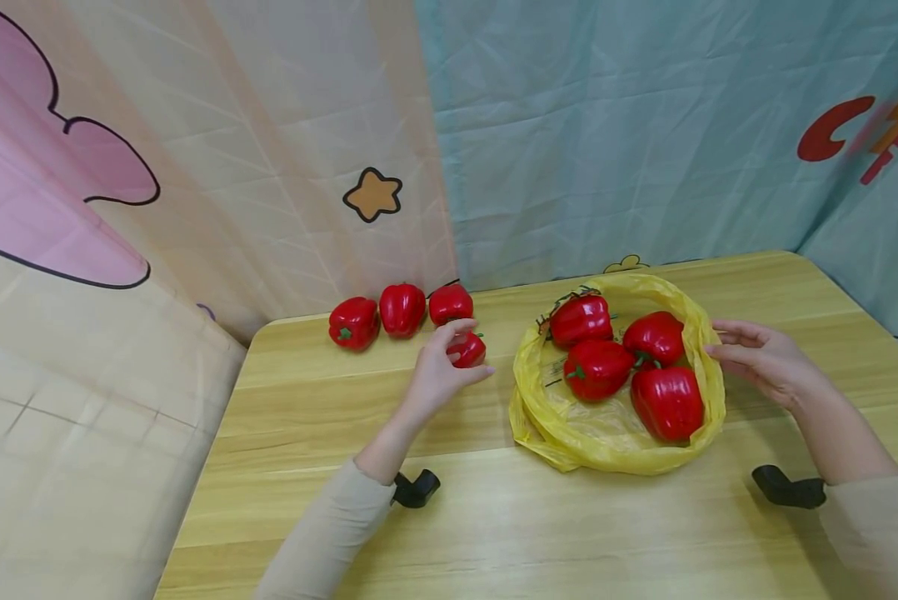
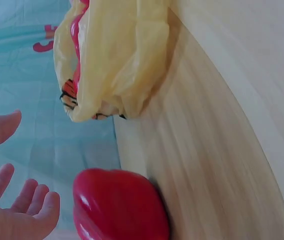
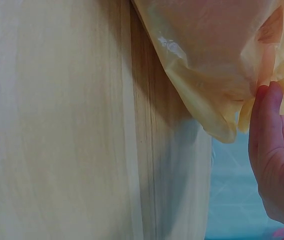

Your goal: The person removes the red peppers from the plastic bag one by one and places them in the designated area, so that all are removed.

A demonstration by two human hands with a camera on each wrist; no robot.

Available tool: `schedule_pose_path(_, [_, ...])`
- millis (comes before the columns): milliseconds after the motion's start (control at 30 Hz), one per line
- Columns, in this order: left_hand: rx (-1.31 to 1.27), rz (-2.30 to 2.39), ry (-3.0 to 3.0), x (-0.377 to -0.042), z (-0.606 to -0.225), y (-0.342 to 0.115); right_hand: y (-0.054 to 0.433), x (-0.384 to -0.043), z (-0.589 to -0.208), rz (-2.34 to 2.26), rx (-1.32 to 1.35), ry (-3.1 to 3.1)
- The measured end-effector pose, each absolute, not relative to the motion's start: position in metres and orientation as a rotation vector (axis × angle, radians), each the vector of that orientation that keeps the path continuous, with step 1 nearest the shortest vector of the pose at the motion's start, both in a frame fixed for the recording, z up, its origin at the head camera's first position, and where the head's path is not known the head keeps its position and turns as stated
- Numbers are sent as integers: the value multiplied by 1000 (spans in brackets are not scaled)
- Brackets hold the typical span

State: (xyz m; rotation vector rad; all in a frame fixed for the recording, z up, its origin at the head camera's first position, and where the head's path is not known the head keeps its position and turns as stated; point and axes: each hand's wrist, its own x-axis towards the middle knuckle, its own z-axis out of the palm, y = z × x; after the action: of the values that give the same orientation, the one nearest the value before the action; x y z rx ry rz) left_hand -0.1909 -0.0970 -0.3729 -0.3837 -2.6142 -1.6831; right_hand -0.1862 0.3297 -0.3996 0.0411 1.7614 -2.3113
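Note:
A yellow plastic bag stands on the table with its mouth rolled wide, holding several red bell peppers. My right hand pinches the bag's right rim between thumb and fingers; the right wrist view shows the fingertips at the thin plastic. Left of the bag, my left hand hovers with thumb and fingers spread around a red bell pepper. In the left wrist view that pepper sits on the wood beside the fingers, with a gap between. Part of it is hidden by the hand in the head view.
Three more red bell peppers stand in a row near the table's back edge. Behind the wooden table hangs a printed curtain. Black wrist mounts stick out by both sleeves.

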Motion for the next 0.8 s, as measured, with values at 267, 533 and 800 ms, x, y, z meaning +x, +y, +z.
schedule_pose_path(267, [-459, -1778, -2615, -187, -370, -78, 331, -185, -401, -2303, 55, 1783])
schedule_pose_path(533, [-544, -1848, -2617, -184, -374, -57, 333, -184, -403, -2314, 51, 1770])
schedule_pose_path(800, [-597, -1851, -2647, -183, -378, -38, 332, -187, -404, -2292, 58, 1781])
